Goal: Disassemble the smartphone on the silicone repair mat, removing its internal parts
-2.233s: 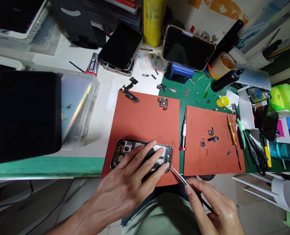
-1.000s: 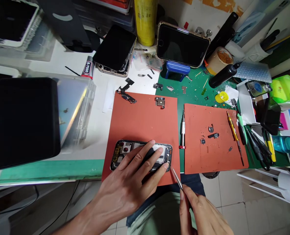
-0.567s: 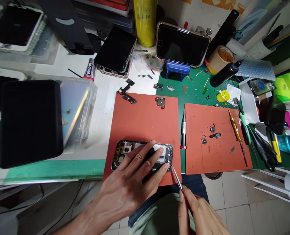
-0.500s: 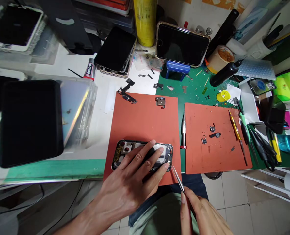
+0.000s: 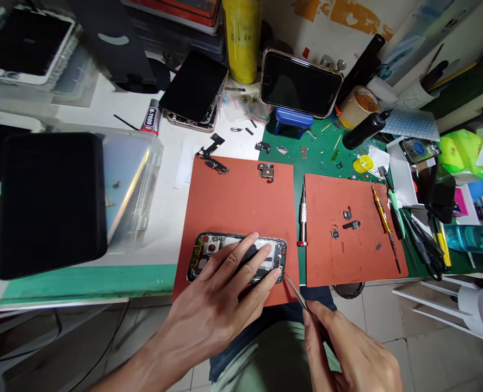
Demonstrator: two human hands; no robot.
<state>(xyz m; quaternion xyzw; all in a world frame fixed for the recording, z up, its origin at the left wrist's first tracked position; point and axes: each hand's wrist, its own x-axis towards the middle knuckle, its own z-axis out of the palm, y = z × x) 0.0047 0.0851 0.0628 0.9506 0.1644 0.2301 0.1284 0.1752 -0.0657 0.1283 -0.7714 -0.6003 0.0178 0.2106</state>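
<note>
An opened-up smartphone (image 5: 211,248) lies on its side on the left red-brown mat (image 5: 233,201), its inner parts showing. Across it rests my left hand (image 5: 225,294), fingers stretched and spread, tips on the phone's inside and far edge. Its thumb is hidden. My right hand (image 5: 347,343) pinches a pair of metal tweezers (image 5: 294,289). The tweezers' tips reach the phone's near right corner, close to my left fingertip; whether they grip anything there is too small to tell. Higher on the same mat lie a camera-like module (image 5: 267,172) and a black flex cable (image 5: 216,162).
A silver screwdriver (image 5: 303,215) stands between the mats. The right mat (image 5: 327,261) bears small parts and a gold screwdriver (image 5: 382,218). A black tablet (image 5: 51,201) lies left. Behind are a phone on a blue stand (image 5: 292,121) and a yellow can (image 5: 242,38).
The view has shifted a little to the right. My right hand and the tweezers have moved slightly up, their tips nearer the phone's corner. My left hand keeps its place on the phone.
</note>
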